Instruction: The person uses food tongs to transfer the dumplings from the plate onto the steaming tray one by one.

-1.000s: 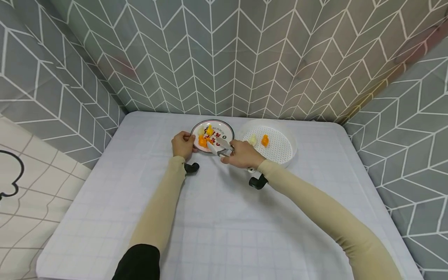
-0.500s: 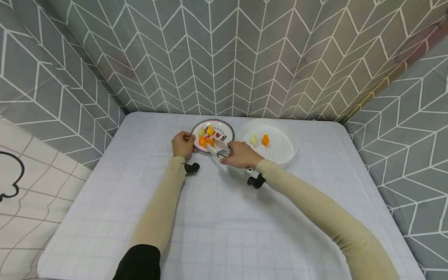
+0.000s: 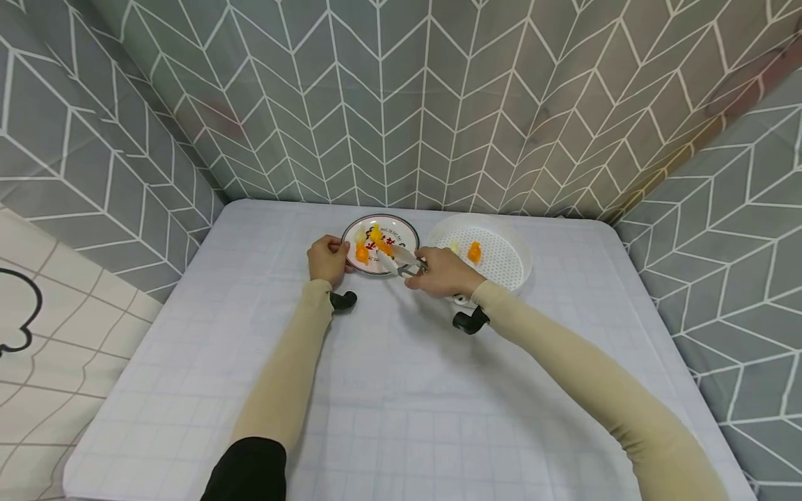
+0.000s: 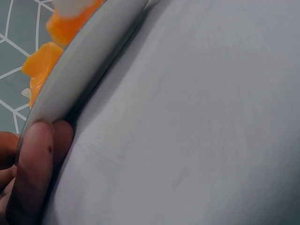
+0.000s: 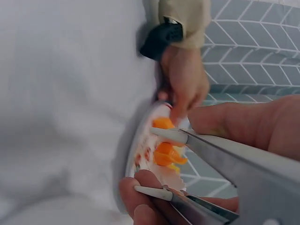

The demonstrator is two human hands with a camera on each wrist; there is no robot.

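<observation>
In the head view, my left hand (image 3: 327, 260) grips the left rim of a white plate (image 3: 406, 233) with red print and a dark-edged rim. The left wrist view shows fingers (image 4: 35, 154) at the rim of the tilted plate. Several orange and yellow lumpy pieces (image 3: 362, 253) lie on it, with a pale one beside them. My right hand (image 3: 446, 271) holds white-tipped metal tongs (image 3: 401, 264) over the plate's right front part. The tong tips stand apart in the right wrist view, with an orange piece (image 5: 165, 154) beyond them; whether they touch it I cannot tell.
Right of the plate stands a round white perforated basket (image 3: 504, 268). It holds an orange piece (image 3: 475, 252) and a pale yellow piece (image 3: 454, 247), partly hidden by my right hand. Patterned grey walls rise behind and beside the white-covered table (image 3: 388, 390).
My right hand and the tongs have drawn slightly to the right. One orange piece on the plate now lies farther right and back. The left hand keeps its place on the rim.
</observation>
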